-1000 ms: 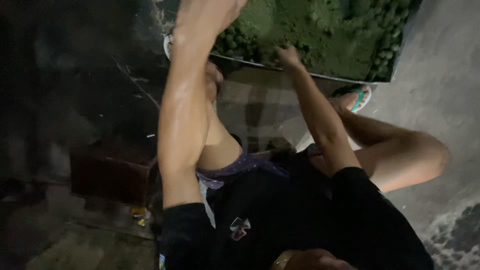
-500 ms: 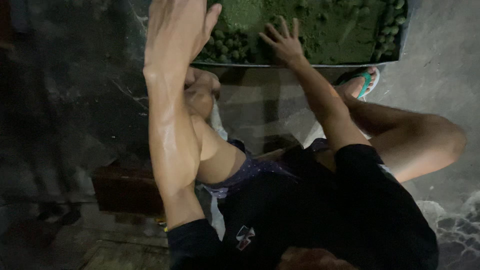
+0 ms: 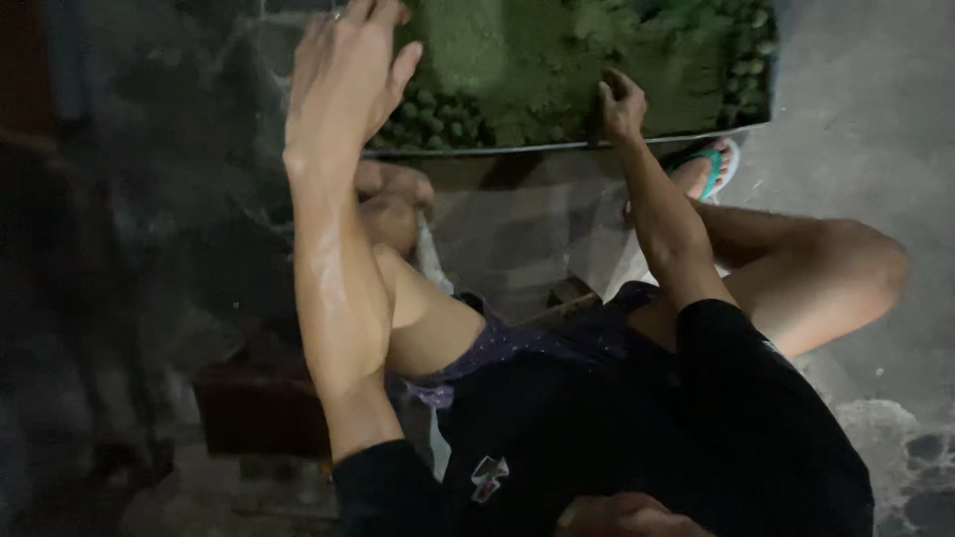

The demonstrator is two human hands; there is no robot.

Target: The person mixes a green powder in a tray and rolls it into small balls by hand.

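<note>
A shallow metal tray (image 3: 557, 147) lies on the ground in front of me, filled with green powder (image 3: 517, 55) and several small green balls (image 3: 438, 114) along its edges. My left hand (image 3: 343, 70) hovers over the tray's left corner with fingers extended and nothing in it. My right hand (image 3: 622, 104) rests inside the tray near the front rim, its fingers curled down into the powder.
I sit low with bare knees bent; my right knee (image 3: 846, 268) juts to the right. A foot in a teal sandal (image 3: 711, 164) sits by the tray's right front corner. A dark wooden stool (image 3: 259, 408) is under me, on a grey concrete floor (image 3: 875, 99).
My right hand's fingers were spread flat on the powder and are now curled closed. My left hand stays raised over the tray's left corner. The view has shifted slightly.
</note>
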